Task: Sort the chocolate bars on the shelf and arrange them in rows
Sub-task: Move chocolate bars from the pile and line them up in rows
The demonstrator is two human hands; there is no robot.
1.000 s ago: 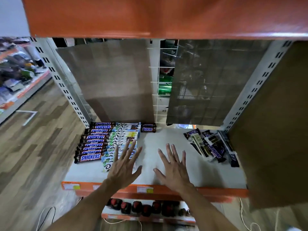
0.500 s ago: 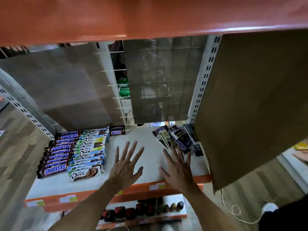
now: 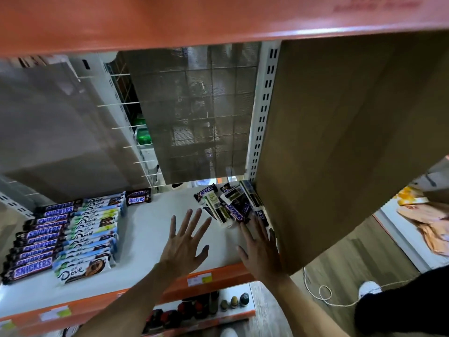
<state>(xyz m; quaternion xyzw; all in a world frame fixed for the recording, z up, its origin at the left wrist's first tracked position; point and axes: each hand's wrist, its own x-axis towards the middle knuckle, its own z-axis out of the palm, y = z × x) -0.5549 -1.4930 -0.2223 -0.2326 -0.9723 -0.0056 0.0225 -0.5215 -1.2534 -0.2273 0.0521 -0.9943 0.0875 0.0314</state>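
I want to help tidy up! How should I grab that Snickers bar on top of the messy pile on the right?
Pinch the Snickers bar across its narrow width at its near end, coming from the front with the right hand. It lies flat on top of the pile, near end pointing at that hand, so likely nothing needs moving first.

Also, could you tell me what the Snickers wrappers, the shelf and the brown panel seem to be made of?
Snickers wrappers: glossy plastic film, by the sheen. Shelf: likely painted metal, smooth matte white. Brown panel: probably cardboard, dull, flat, uniformly tan.
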